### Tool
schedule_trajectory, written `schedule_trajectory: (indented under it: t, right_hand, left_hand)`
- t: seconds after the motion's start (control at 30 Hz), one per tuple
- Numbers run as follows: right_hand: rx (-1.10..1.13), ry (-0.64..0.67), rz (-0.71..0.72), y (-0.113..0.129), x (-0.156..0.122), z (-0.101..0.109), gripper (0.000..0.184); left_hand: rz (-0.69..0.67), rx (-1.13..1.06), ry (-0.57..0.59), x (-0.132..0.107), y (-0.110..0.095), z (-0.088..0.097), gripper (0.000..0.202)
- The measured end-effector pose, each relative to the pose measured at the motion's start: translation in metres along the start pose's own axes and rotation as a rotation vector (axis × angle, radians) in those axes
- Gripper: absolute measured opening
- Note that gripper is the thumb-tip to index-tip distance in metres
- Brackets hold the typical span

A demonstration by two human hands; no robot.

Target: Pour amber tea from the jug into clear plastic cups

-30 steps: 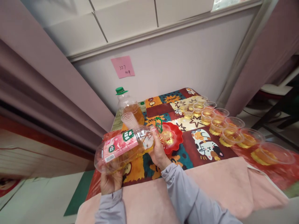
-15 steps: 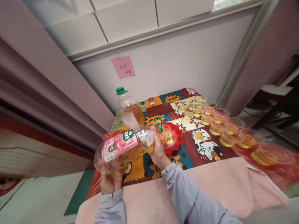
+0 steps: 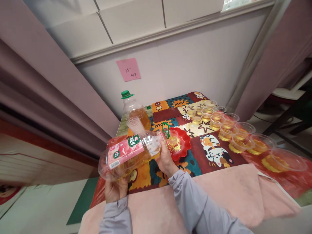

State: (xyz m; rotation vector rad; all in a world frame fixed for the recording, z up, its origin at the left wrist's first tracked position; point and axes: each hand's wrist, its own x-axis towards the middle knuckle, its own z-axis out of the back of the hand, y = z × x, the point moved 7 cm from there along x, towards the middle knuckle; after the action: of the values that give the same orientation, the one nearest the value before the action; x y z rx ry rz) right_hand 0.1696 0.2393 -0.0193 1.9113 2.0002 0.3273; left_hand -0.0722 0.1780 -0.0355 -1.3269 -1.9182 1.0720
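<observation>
I hold a large clear oil bottle (image 3: 129,156) with a pink label tipped almost flat over the table. My left hand (image 3: 115,190) is closed under its base. My right hand (image 3: 165,161) is closed round its neck end, just below the green ring handle (image 3: 166,130). The bottle's mouth points at a small clear cup (image 3: 173,139) standing on a red plate (image 3: 184,144). Yellow oil lies along the bottle's lower side.
A second oil bottle (image 3: 134,112) with a green cap stands behind, with a stack of empty cups (image 3: 135,125) beside it. Several filled clear cups (image 3: 226,128) run in rows to the right, on a patterned cloth (image 3: 212,152). A pink note (image 3: 128,69) hangs on the wall.
</observation>
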Motion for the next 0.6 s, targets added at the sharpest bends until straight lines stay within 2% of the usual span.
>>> schedule_trajectory:
  t: [0.1, 0.23, 0.4, 0.5, 0.6]
  right_hand:
    - [0.005, 0.008, -0.019, 0.0, -0.0003, -0.0022, 0.055]
    - [0.011, -0.005, -0.009, 0.0019, -0.0005, -0.0019, 0.05]
    - [0.0, -0.005, -0.006, 0.0005, -0.0001, -0.0012, 0.05]
    - [0.01, -0.014, -0.009, 0.0006, 0.0, -0.0006, 0.052]
    - [0.016, -0.001, -0.006, 0.0004, 0.0006, -0.0004, 0.05]
  left_hand:
    - [0.025, 0.014, -0.064, -0.0041, 0.001, -0.0033, 0.062]
    - [0.036, 0.032, -0.076, -0.0052, 0.0001, -0.0049, 0.066]
    - [0.039, -0.015, 0.011, -0.0001, 0.0019, -0.0007, 0.067]
    - [0.033, -0.104, 0.044, 0.0025, 0.0029, 0.0038, 0.062]
    - [0.041, -0.197, 0.13, 0.0037, 0.0034, 0.0012, 0.066]
